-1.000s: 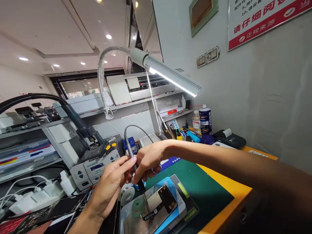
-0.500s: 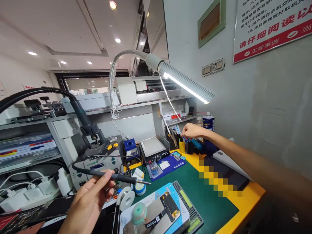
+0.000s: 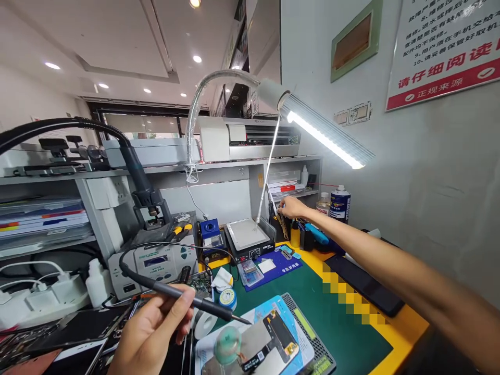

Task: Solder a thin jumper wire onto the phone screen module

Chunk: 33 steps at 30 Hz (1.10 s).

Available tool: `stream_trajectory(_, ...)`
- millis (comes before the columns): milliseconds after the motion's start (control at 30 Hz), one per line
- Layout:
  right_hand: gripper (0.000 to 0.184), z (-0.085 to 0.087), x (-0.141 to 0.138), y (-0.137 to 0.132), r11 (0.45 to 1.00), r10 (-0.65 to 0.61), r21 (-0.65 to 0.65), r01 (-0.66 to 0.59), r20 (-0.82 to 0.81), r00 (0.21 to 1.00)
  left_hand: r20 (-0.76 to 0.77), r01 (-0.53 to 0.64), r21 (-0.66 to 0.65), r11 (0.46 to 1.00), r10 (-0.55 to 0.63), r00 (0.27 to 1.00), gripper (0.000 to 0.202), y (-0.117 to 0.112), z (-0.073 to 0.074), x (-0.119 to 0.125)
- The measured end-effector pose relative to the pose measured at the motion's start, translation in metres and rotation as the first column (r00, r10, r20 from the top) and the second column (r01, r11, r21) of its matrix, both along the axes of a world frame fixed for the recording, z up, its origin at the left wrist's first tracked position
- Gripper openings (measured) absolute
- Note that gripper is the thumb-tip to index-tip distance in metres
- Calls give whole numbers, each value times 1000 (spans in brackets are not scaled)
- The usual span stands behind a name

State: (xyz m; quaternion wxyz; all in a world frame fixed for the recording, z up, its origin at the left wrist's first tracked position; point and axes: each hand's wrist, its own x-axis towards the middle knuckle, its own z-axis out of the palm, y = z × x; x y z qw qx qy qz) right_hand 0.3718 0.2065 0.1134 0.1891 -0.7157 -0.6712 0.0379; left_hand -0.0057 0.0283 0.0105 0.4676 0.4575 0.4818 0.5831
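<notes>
My left hand (image 3: 150,330) is closed around a black soldering iron (image 3: 195,303), whose tip hovers just above a phone board (image 3: 265,341) lying on a blue pad. A green round holder (image 3: 226,345) sits on that board. My right hand (image 3: 291,207) reaches far back to the tool holder (image 3: 279,219) beside the grey shelf. Its fingers are pinched together at the tools; what they grip is too small to make out.
A soldering station (image 3: 160,260) stands at the left, a hot plate (image 3: 246,237) behind the green mat (image 3: 332,317). A solder spool (image 3: 205,324) and a small tin (image 3: 227,299) lie near the iron. A bent lamp (image 3: 324,138) hangs overhead. Bottles (image 3: 339,204) line the wall.
My right hand let go of the iron and reached back to the tool holder. The left hand now carries the iron alone, held flat and a little lower. The view has swung left.
</notes>
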Motion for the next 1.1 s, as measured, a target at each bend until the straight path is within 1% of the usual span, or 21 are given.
stream_trajectory(200,32,3,0,3,1000,7,-7,-6,57,998,-85,54,33,998,-51,995,59,-5,-4,-1)
stream_trajectory(333,30,5,-2,5,1000,-6,-21,9,95,995,-112,84,9,996,-82,990,62,-7,-6,-2)
stream_trajectory(500,33,8,-4,2,999,-22,-40,28,146,989,-147,103,-13,995,-103,984,64,-5,-10,-3)
stream_trajectory(600,33,10,-5,0,999,-37,-29,43,184,982,-173,116,-11,993,-116,978,63,-5,-12,-4)
stream_trajectory(700,33,8,-10,0,999,-30,-15,34,222,975,-195,133,0,991,-131,972,63,-7,-13,-5)
stream_trajectory(800,32,1,-18,0,999,3,-53,10,249,969,-202,137,11,990,-132,970,65,-7,-12,-3)
stream_trajectory(933,32,-5,-24,0,993,39,-115,-11,243,969,-172,99,5,995,-97,980,64,-8,-6,-1)
stream_trajectory(1000,31,-3,-22,-1,989,63,-145,-32,220,973,-160,79,12,997,-76,984,64,-8,-3,1)
stream_trajectory(1100,31,4,-16,1,980,98,-190,-63,180,979,-147,46,47,998,-38,988,65,-12,-3,6)
